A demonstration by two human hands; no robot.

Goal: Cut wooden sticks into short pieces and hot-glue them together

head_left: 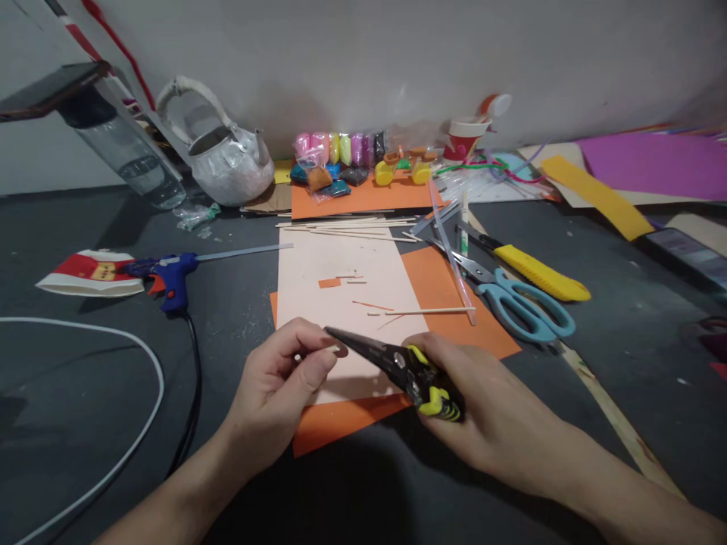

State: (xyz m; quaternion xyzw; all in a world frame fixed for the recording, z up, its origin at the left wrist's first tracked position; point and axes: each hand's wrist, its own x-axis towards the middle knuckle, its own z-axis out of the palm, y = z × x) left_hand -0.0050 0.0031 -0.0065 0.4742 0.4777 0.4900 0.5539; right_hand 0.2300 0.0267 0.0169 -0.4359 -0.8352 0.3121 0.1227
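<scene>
Left hand (273,386), lower centre of the frame: thumb and forefinger pinched on a small pale stub (334,349). Right hand (482,386), right of it: closed round a black long-nosed hand tool with yellow-trimmed grips (397,363), its tip just beside the left forefinger. Beyond, centre: rectangular cream sheet (335,257) over orange paper (352,428); thin pale wooden stick (430,311). Right of centre: blue-handled metal scissors (491,291), yellow plastic cutter (542,272). Left: blue glue gun (177,278). Upper left: silvery kettle (230,166). Support: dark grey worktop (244,295).

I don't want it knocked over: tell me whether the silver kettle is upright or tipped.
Upright: the silver kettle stands on its base, open top facing up, handle arching above.
</scene>
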